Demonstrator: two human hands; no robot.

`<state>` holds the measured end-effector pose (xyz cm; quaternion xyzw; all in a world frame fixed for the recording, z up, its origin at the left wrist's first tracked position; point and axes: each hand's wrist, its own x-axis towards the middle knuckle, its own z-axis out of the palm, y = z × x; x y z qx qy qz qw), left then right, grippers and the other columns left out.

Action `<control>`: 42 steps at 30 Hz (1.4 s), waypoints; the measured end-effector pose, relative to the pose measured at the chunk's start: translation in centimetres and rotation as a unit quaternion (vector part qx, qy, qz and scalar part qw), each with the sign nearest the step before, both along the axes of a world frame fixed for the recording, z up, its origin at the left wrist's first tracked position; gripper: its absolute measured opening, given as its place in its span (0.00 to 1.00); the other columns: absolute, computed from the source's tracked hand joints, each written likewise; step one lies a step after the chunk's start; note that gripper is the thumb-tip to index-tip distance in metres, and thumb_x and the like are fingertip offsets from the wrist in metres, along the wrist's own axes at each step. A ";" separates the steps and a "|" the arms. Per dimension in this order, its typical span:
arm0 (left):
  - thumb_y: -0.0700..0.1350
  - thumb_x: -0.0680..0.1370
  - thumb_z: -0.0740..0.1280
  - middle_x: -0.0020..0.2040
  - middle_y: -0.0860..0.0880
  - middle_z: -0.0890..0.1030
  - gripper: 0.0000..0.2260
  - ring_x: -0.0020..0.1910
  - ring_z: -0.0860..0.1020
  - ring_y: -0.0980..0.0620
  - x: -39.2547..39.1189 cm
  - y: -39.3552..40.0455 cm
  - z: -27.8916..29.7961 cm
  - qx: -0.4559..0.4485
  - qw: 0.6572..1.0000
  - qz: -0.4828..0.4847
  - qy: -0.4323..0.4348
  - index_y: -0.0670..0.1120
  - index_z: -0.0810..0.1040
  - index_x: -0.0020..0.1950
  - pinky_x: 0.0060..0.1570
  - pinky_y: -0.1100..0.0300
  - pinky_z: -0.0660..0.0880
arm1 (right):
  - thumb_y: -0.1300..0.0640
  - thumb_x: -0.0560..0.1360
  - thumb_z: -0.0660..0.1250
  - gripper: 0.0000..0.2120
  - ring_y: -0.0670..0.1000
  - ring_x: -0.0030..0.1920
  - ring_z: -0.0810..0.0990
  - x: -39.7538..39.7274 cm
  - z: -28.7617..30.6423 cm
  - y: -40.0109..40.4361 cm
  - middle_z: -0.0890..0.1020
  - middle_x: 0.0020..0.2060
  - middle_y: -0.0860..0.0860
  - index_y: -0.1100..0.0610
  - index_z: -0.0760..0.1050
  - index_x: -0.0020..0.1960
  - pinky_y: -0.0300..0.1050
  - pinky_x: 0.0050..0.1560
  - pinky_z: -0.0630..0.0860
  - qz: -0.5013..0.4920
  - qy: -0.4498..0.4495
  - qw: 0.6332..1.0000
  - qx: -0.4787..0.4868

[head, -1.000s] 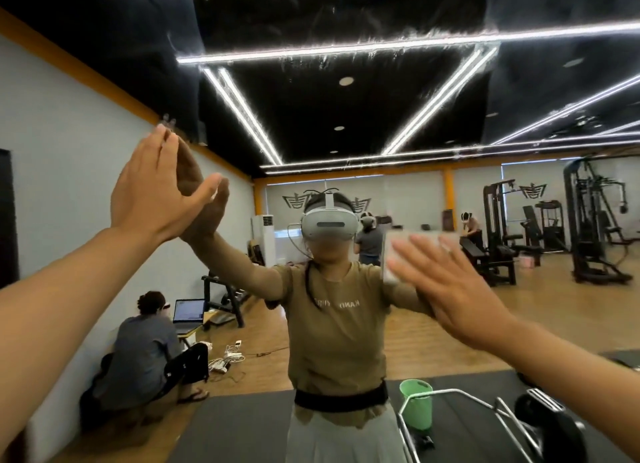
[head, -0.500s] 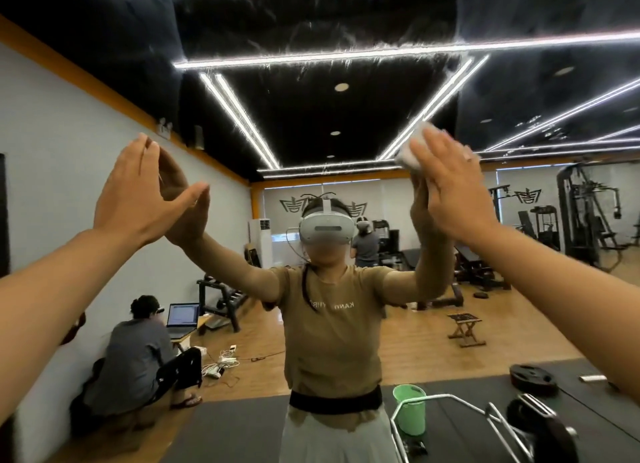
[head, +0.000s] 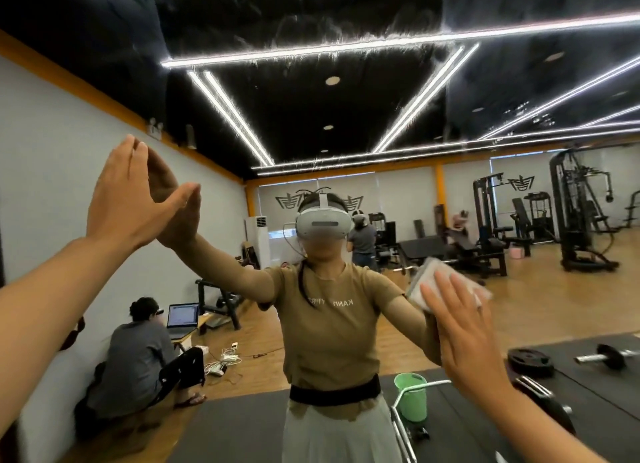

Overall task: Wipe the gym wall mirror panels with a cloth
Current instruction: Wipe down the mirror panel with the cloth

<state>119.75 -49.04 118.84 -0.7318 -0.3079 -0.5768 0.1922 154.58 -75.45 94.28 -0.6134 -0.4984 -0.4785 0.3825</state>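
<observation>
The right hand (head: 464, 327) has swept back down from up high, flat fingers pressing the pale folded cloth (head: 429, 282) on the big wall mirror (head: 346, 81), so it's mid-wipe. The left hand (head: 128, 199) stays flat on the glass, holding nothing. The cloth is mostly hidden under the fingers, and streaks are hard to spot.

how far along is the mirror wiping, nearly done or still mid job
Mid job, as far as one frame shows. In hand: the right hand presses the white cloth flat on the mirror at chest height, while the left hand braces flat on the glass higher up. Done: cannot tell; no clear line between wiped and unwiped glass. Left: cannot judge; any other panels lie out of view.
</observation>
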 end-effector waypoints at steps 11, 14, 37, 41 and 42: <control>0.64 0.79 0.59 0.79 0.43 0.59 0.34 0.79 0.54 0.44 0.9 -1.3 -6.0 -0.008 0.996 -0.076 -0.043 0.43 0.59 0.76 0.77 0.48 0.52 | 0.56 0.78 0.54 0.29 0.56 0.79 0.54 0.3 5.1 -0.7 0.60 0.78 0.56 0.53 0.58 0.79 0.62 0.75 0.54 -0.003 -0.046 0.998 -0.048; 0.60 0.78 0.60 0.81 0.47 0.55 0.34 0.80 0.51 0.50 1.7 -3.5 -14.4 -0.028 0.992 -0.112 -0.059 0.46 0.58 0.79 0.77 0.53 0.47 | 0.56 0.79 0.51 0.27 0.56 0.79 0.54 -0.3 11.8 0.0 0.60 0.78 0.57 0.56 0.62 0.78 0.58 0.77 0.50 -0.013 -0.047 0.999 -0.023; 0.63 0.76 0.56 0.81 0.56 0.46 0.37 0.80 0.43 0.57 0.5 -2.5 -34.0 -0.214 0.968 -0.116 -0.068 0.48 0.52 0.81 0.76 0.44 0.52 | 0.59 0.72 0.56 0.39 0.51 0.80 0.50 -0.7 -14.1 -1.8 0.52 0.80 0.46 0.48 0.49 0.81 0.52 0.76 0.49 -0.060 -0.136 0.962 -0.228; 0.61 0.77 0.58 0.81 0.57 0.45 0.36 0.80 0.43 0.57 0.4 -2.4 -33.9 -0.212 0.967 -0.123 -0.066 0.49 0.51 0.81 0.76 0.43 0.52 | 0.58 0.75 0.55 0.34 0.53 0.80 0.51 -1.8 -3.3 0.4 0.53 0.80 0.49 0.50 0.53 0.80 0.53 0.78 0.44 -0.010 -0.119 0.982 -0.148; 0.59 0.77 0.59 0.81 0.57 0.45 0.36 0.80 0.43 0.57 0.4 -2.4 -33.9 -0.214 0.967 -0.123 -0.064 0.49 0.51 0.82 0.77 0.43 0.52 | 0.58 0.76 0.55 0.32 0.54 0.79 0.52 -2.1 0.3 1.2 0.56 0.79 0.52 0.52 0.55 0.79 0.53 0.78 0.43 -0.010 -0.112 0.986 -0.126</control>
